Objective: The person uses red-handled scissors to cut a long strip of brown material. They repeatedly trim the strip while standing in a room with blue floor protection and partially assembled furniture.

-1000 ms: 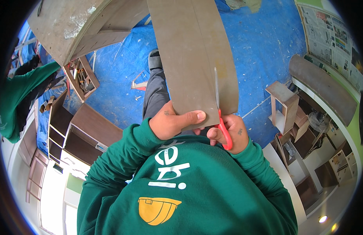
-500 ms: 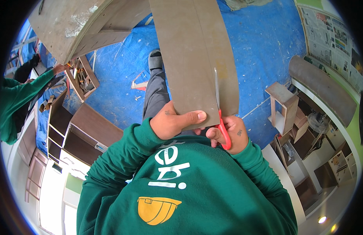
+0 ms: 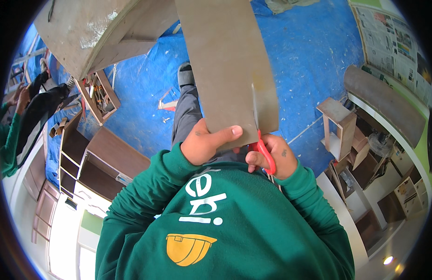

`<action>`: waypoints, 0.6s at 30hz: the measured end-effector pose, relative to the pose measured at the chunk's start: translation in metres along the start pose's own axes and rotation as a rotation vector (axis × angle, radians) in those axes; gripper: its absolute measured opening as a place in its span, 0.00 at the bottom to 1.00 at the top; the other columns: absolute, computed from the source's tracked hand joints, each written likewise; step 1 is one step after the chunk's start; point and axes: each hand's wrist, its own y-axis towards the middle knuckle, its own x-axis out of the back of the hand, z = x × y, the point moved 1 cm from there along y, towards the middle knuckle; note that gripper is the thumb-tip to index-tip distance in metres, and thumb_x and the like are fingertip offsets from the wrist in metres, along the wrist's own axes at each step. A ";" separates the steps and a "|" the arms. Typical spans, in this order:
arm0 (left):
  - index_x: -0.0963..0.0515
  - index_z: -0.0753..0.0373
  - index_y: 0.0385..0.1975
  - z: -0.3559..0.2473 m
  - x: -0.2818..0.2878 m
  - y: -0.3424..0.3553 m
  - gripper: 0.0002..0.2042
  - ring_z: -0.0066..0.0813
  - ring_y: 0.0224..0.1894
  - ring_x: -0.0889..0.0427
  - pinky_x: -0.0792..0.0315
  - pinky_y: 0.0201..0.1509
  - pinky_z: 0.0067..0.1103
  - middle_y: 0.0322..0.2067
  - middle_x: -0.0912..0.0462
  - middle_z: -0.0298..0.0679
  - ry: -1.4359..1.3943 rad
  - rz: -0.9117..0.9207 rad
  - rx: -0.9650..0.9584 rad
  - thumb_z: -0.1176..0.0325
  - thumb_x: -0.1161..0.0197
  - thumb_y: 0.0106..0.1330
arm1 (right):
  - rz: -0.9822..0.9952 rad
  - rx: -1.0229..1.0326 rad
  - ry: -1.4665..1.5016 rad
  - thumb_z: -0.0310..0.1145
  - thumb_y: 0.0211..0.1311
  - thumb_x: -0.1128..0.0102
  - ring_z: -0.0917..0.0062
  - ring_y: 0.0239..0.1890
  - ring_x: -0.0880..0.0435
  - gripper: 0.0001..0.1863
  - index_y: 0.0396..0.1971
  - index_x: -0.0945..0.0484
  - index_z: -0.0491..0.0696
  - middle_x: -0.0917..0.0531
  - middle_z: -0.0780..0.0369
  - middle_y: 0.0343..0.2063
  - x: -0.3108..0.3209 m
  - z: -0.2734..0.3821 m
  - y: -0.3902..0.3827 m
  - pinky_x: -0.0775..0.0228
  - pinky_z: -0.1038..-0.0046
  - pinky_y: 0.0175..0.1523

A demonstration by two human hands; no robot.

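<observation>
Blue tarpaulin (image 3: 309, 60), speckled with pale debris, covers the floor, with newspaper (image 3: 388, 46) on the wall at upper right and a large wooden structure (image 3: 69, 39) smeared with white at upper left. An open wooden toolbox (image 3: 112, 88) stands on the left with hand tools in it, and a small wooden box frame (image 3: 349, 133) stands on the right. Between them, a long, thin brown sheet (image 3: 220, 65) runs from the top edge down to the person's waist, partly over a trouser leg (image 3: 187, 109). At its near end the left hand (image 3: 202, 143) grips the left part, thumb flat on top and other fingers underneath. Its near edge is stepped where the red-handled scissors (image 3: 268, 158) enter, a narrower strip lying to the right of the blade. The right hand (image 3: 279, 156) has its fingers closed around the scissors' handles; how wide the blades stand I cannot tell, as only one shows clearly above the sheet. Compared with half a second ago, the sheet's right part has shifted slightly left and looks blurred, and the scissors sit a little further left too. At the far left, a co-worker's hands (image 3: 23, 98) are now close together, whereas earlier one arm reached to the toolbox.
</observation>
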 end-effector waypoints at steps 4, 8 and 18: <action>0.27 0.70 0.46 0.010 0.003 0.005 0.16 0.30 0.35 0.22 0.27 0.40 0.25 0.37 0.21 0.43 -0.085 -0.018 -0.018 0.63 0.42 0.66 | 0.112 -0.051 -0.153 0.42 0.49 0.25 0.85 0.28 0.26 0.38 0.54 0.32 0.35 0.24 0.68 0.26 0.025 -0.013 -0.018 0.32 0.82 0.37; 0.27 0.70 0.46 0.016 -0.004 0.005 0.18 0.34 0.36 0.21 0.28 0.43 0.28 0.38 0.21 0.45 -0.159 -0.050 -0.036 0.61 0.43 0.66 | 0.207 -0.045 -0.303 0.38 0.48 0.25 0.84 0.32 0.27 0.42 0.60 0.37 0.37 0.26 0.66 0.31 0.067 -0.035 -0.054 0.33 0.81 0.38; 0.29 0.70 0.50 0.024 -0.025 0.003 0.25 0.41 0.39 0.22 0.30 0.45 0.33 0.37 0.20 0.51 -0.270 0.023 -0.056 0.52 0.48 0.64 | -0.122 -0.376 -0.380 0.35 0.48 0.29 0.77 0.38 0.23 0.43 0.63 0.43 0.41 0.24 0.63 0.36 0.180 -0.219 -0.085 0.27 0.75 0.42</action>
